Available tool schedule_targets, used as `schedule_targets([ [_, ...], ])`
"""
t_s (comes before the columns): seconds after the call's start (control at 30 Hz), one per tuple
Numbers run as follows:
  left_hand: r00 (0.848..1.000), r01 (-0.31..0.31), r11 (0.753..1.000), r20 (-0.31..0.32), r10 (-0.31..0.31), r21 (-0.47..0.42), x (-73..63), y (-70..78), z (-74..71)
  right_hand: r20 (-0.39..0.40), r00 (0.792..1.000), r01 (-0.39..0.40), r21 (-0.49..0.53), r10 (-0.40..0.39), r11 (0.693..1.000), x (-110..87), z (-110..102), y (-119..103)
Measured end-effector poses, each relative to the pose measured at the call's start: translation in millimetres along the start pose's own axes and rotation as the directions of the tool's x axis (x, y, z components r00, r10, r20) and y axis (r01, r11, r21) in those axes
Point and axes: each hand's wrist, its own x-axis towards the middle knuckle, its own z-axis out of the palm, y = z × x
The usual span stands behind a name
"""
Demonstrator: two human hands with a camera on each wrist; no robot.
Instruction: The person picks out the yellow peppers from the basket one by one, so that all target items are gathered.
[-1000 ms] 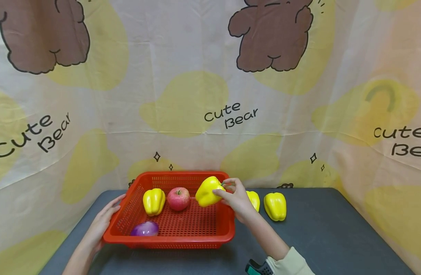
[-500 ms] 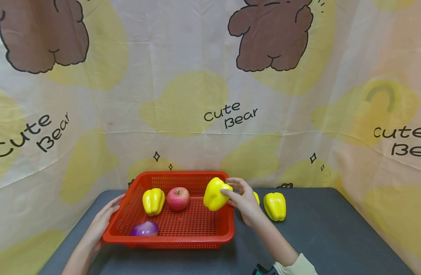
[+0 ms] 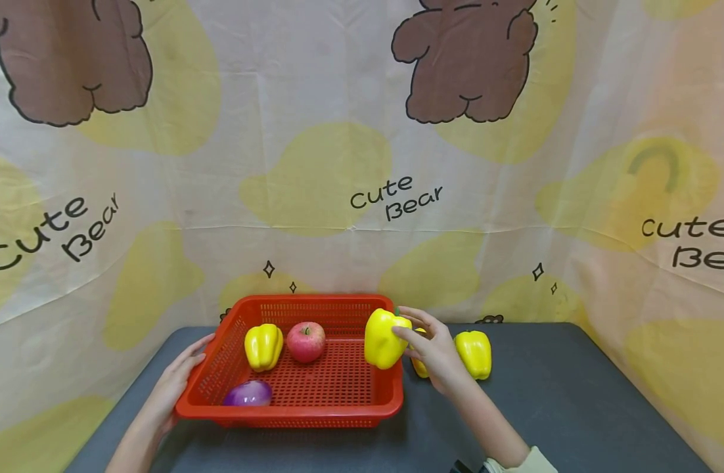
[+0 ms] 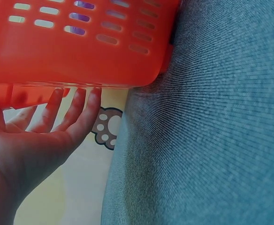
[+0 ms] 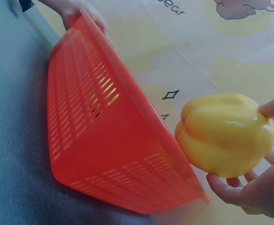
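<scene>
My right hand [image 3: 437,351] holds a yellow bell pepper [image 3: 382,340] between thumb and fingers at its green-stemmed end. The pepper is raised over the right rim of a red plastic basket [image 3: 303,412]. In the right wrist view this bell pepper [image 5: 226,133] overlaps the basket's rim, with the thumb on one side and fingertips beneath. My left hand [image 3: 175,381] rests against the basket's left side. The left wrist view shows its straight fingers [image 4: 87,112] touching the wall below the rim. Inside the basket lie another yellow bell pepper [image 3: 264,347], a red apple [image 3: 306,341] and a purple onion-like vegetable [image 3: 248,393].
Right of the basket on the dark grey table [image 3: 563,394] stands a yellow bell pepper [image 3: 473,355]. One more yellow piece [image 3: 420,368] is mostly hidden behind my right hand. A bear-print cloth [image 3: 315,177] hangs behind the table's back edge.
My right hand has carried the yellow bell pepper rightward, from over the basket's interior to its right rim, and the pepper hangs more upright. The left hand and basket have stayed put.
</scene>
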Motion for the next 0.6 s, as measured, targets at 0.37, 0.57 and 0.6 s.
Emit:
schedule_targets([
  [0.37,1.0,-0.007,1.0,0.004,0.007,0.005,0.2,-0.5,-0.5,-0.012,1.0,0.017,-0.029,-0.017,0.999,-9.8,-10.2,-2.2],
  [0.57,1.0,0.002,1.0,-0.001,-0.002,0.007,0.0,-0.1,-0.2,-0.043,0.999,-0.005,-0.033,0.004,0.999,-11.9,-13.7,-1.5],
  [0.6,1.0,0.002,1.0,-0.001,-0.002,0.007,0.0,0.0,-0.1,-0.051,0.999,-0.008,-0.032,0.007,0.999,-12.0,-14.2,-1.2],
])
